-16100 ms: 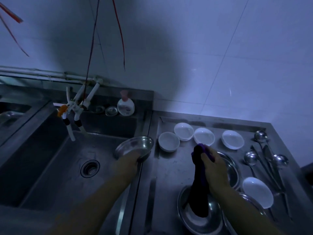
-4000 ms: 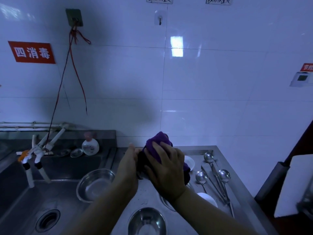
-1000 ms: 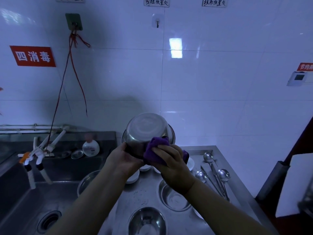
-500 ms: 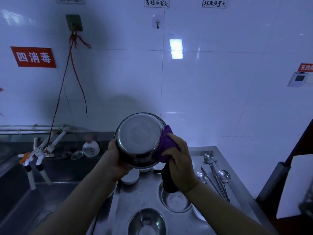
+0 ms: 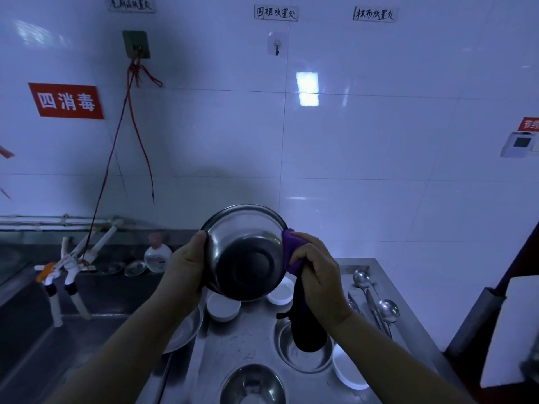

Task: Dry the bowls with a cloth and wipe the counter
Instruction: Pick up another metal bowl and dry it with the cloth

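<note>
Held bowl [image 5: 245, 252]: we see grey steel, shiny, with a dark round base facing us; plain
Cloth [image 5: 294, 252]: purple at the held bowl's right rim; its hanging end looks near black to us
Small bowls [image 5: 223, 307]: white, plain, just below the held bowl
Counter [image 5: 250, 339]: dull grey steel below it
Sign [image 5: 66, 101]: red with white characters, up left of it
Wall [image 5: 379, 141]: white glossy tiles behind

A shiny steel bowl [image 5: 245, 252] meets a soft purple cloth [image 5: 292, 249] above a dull steel counter [image 5: 250, 339], glossy white tiles [image 5: 379, 135] behind.
</note>
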Available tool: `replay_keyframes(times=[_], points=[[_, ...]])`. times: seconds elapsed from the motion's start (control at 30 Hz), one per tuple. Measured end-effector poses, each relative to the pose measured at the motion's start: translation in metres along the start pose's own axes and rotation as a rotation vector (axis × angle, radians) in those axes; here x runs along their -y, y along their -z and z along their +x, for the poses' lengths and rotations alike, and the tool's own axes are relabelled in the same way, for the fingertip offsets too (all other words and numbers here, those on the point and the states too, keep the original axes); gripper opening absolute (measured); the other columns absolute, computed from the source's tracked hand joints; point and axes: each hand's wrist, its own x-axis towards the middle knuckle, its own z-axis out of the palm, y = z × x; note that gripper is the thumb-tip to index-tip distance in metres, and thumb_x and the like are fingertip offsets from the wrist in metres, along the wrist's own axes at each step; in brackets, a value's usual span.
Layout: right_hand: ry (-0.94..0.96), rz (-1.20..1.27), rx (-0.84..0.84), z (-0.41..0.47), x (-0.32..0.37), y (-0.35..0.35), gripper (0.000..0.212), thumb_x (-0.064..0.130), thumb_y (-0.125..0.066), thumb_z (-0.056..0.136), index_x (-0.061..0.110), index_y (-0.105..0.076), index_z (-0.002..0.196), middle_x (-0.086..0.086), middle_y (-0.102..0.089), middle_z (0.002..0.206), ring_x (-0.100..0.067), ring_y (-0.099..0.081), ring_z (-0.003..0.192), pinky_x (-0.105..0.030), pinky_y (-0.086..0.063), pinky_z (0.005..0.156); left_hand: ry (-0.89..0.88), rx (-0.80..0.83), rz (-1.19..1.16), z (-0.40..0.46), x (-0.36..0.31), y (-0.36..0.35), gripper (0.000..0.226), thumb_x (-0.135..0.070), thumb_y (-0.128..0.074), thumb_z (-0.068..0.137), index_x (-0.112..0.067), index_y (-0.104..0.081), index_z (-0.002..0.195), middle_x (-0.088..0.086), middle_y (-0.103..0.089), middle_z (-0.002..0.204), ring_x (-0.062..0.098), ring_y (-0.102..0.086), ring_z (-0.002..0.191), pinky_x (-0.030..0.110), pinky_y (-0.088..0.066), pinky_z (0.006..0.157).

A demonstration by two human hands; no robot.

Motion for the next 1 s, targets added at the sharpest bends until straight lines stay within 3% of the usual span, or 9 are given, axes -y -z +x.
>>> replay_keyframes(times=[0.13, 0.2, 0.27, 0.33, 0.43, 0.53, 0.7, 0.87, 1.0], points=[[0.035, -0.005, -0.011, 0.005, 0.004, 0.003, 0.023, -0.009, -0.043, 0.083, 0.003, -0.06, 0.072, -0.007, -0.063, 0.106, -0.023, -0.056, 0.11, -0.034, -0.047, 0.092, -0.08, 0.033, 0.14, -0.008, -0.006, -0.006, 0.046, -0.037, -0.045, 0.096, -0.001, -0.066, 0.076, 0.017, -0.062, 0.065, 0.025, -0.061, 0.057, 0.028, -0.05, 0.049], [0.091, -0.031, 0.002, 0.008, 0.008, 0.003, 0.021, -0.006, -0.043, 0.081, 0.003, -0.06, 0.072, -0.006, -0.062, 0.105, -0.022, -0.055, 0.108, -0.032, -0.046, 0.091, -0.122, 0.045, 0.239, -0.013, -0.007, -0.009, 0.048, -0.034, -0.044, 0.097, 0.008, -0.056, 0.076, 0.02, -0.052, 0.064, 0.022, -0.053, 0.052, 0.022, -0.045, 0.042], [0.158, -0.085, 0.042, 0.012, 0.013, 0.003, 0.021, -0.002, -0.042, 0.082, 0.005, -0.06, 0.073, -0.005, -0.062, 0.103, -0.021, -0.054, 0.104, -0.033, -0.045, 0.089, -0.136, 0.042, 0.326, -0.017, -0.007, -0.016, 0.043, -0.031, -0.044, 0.097, 0.003, -0.053, 0.071, 0.019, -0.05, 0.063, 0.022, -0.051, 0.049, 0.018, -0.04, 0.036], [0.218, -0.16, 0.089, 0.015, 0.016, 0.002, 0.022, 0.003, -0.042, 0.084, 0.006, -0.061, 0.073, -0.006, -0.063, 0.1, -0.021, -0.054, 0.099, -0.037, -0.046, 0.085, -0.131, 0.033, 0.372, -0.019, -0.005, -0.022, 0.043, -0.033, -0.044, 0.097, -0.003, -0.052, 0.067, 0.018, -0.049, 0.063, 0.023, -0.05, 0.055, 0.021, -0.041, 0.044], [0.296, -0.294, 0.17, 0.015, 0.019, -0.001, 0.02, 0.007, -0.047, 0.087, 0.008, -0.063, 0.076, -0.005, -0.063, 0.102, -0.022, -0.054, 0.1, -0.041, -0.044, 0.082, 0.006, 0.041, 0.306, -0.024, -0.003, -0.033, 0.06, -0.05, -0.03, 0.097, -0.005, -0.062, 0.073, 0.019, -0.066, 0.073, 0.027, -0.064, 0.07, 0.033, -0.049, 0.069], [0.426, -0.469, 0.27, 0.009, 0.022, -0.008, 0.014, 0.017, -0.052, 0.09, 0.013, -0.066, 0.087, -0.007, -0.063, 0.109, -0.024, -0.053, 0.107, -0.043, -0.044, 0.089, 0.054, 0.086, 0.209, -0.03, -0.002, -0.047, 0.075, -0.06, -0.011, 0.094, -0.016, -0.069, 0.077, 0.011, -0.073, 0.074, 0.013, -0.07, 0.066, 0.029, -0.05, 0.062], [0.572, -0.587, 0.393, 0.005, 0.023, -0.011, 0.021, 0.029, -0.051, 0.093, 0.02, -0.064, 0.105, -0.005, -0.061, 0.118, -0.023, -0.05, 0.116, -0.044, -0.039, 0.098, 0.077, 0.087, 0.105, -0.035, -0.002, -0.06, 0.075, -0.062, -0.011, 0.093, -0.016, -0.07, 0.084, 0.013, -0.074, 0.08, 0.022, -0.071, 0.077, 0.034, -0.052, 0.068], [0.293, -0.329, 0.164, 0.021, 0.013, 0.009, 0.026, 0.02, -0.046, 0.092, 0.014, -0.07, 0.103, -0.003, -0.063, 0.117, -0.023, -0.054, 0.108, -0.039, -0.043, 0.09, 0.093, -0.053, 0.031, -0.035, -0.007, -0.063, 0.072, -0.062, -0.025, 0.092, -0.005, -0.068, 0.088, 0.017, -0.072, 0.086, 0.029, -0.067, 0.084, 0.035, -0.05, 0.071], [0.065, -0.131, 0.134, 0.023, 0.002, 0.02, 0.033, 0.001, -0.045, 0.086, 0.01, -0.068, 0.108, 0.002, -0.059, 0.116, -0.02, -0.051, 0.111, -0.023, -0.039, 0.098, 0.089, -0.072, -0.061, -0.034, -0.006, -0.06, 0.05, -0.055, -0.046, 0.09, -0.011, -0.065, 0.074, 0.007, -0.069, 0.068, 0.022, -0.067, 0.067, 0.032, -0.047, 0.062]])
